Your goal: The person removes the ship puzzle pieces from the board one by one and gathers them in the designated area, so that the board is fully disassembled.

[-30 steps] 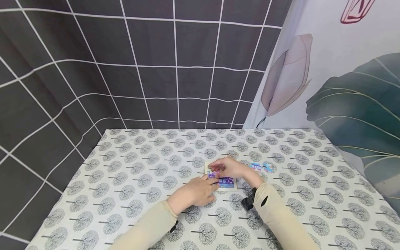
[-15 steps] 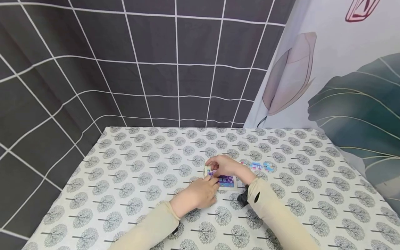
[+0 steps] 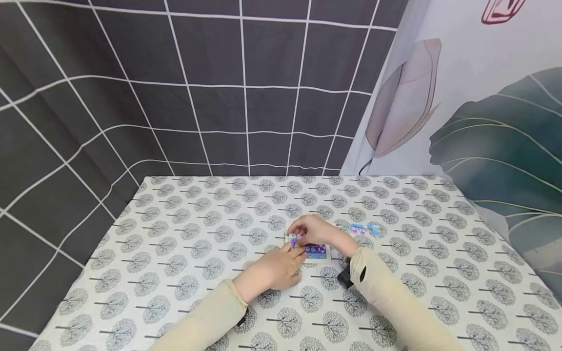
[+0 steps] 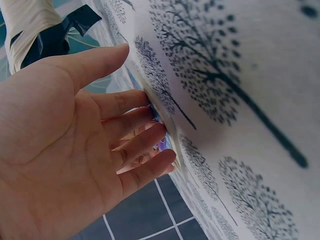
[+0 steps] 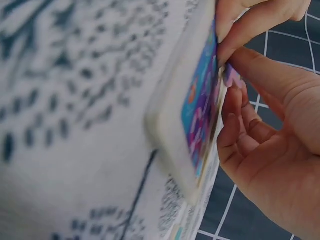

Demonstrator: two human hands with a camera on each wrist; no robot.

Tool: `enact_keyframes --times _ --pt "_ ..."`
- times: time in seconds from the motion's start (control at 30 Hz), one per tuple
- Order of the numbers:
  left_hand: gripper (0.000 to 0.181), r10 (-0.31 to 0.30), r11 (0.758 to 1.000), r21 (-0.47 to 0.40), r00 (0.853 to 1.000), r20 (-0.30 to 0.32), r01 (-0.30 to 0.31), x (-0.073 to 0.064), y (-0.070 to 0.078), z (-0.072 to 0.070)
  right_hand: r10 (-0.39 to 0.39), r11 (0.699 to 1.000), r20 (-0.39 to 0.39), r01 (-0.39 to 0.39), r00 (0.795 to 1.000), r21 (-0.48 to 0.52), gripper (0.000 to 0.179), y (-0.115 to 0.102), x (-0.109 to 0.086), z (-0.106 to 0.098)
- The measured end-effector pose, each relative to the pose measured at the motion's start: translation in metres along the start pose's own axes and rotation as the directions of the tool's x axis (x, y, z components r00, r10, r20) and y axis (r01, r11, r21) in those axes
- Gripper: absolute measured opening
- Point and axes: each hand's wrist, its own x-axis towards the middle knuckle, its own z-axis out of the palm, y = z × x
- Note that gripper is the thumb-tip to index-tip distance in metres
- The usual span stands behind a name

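Note:
A small jigsaw puzzle board [image 3: 324, 261] with a cream frame and a purple-blue picture lies on the table, partly covered by both hands. My right hand [image 3: 313, 230] reaches over its far side, and in the right wrist view its thumb and fingers pinch a small purple puzzle piece [image 5: 232, 76] at the board's surface. From the near left, my left hand [image 3: 281, 267] lays its extended fingertips on the board's left part, close to the right thumb. In the left wrist view the left fingers [image 4: 142, 142] reach over the frame's edge, with the palm off the cloth.
Several loose blue and pink puzzle pieces [image 3: 357, 228] lie to the right of the board, beyond the right wrist. A tree-print cloth [image 3: 197, 273] covers the table. Behind it hangs a dark grid-patterned curtain [image 3: 210, 112], with a leaf-print curtain [image 3: 496, 141] on the right.
The right hand has shifted slightly left over the board, its fingers drawing closer to the left fingertips. The left hand stays about where it was, on the board. The head view shifts a little.

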Motion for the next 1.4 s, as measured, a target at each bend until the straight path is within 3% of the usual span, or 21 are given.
enact_keyframes --times 0.4,0.6,0.9,1.4 --pt "0.061 0.006 0.999 -0.033 0.999 0.049 -0.004 -0.005 -0.005 0.001 -0.035 0.999 -0.014 0.034 0.999 -0.012 0.037 0.005 -0.005 0.003" --pt "0.062 0.023 0.999 -0.040 0.998 0.052 -0.021 -0.004 -0.007 0.002 -0.050 0.998 -0.028 0.051 0.998 0.035 0.038 0.006 -0.007 0.003" --pt "0.060 0.030 0.989 -0.146 0.998 0.063 -0.021 -0.002 -0.014 0.000 -0.013 0.996 -0.044 0.017 0.999 0.083 0.042 0.005 -0.013 -0.008" --pt "0.056 0.037 0.993 -0.113 0.998 0.053 -0.030 0.002 -0.015 -0.001 -0.029 0.998 -0.027 0.031 0.999 0.053 0.042 0.009 -0.027 -0.024"
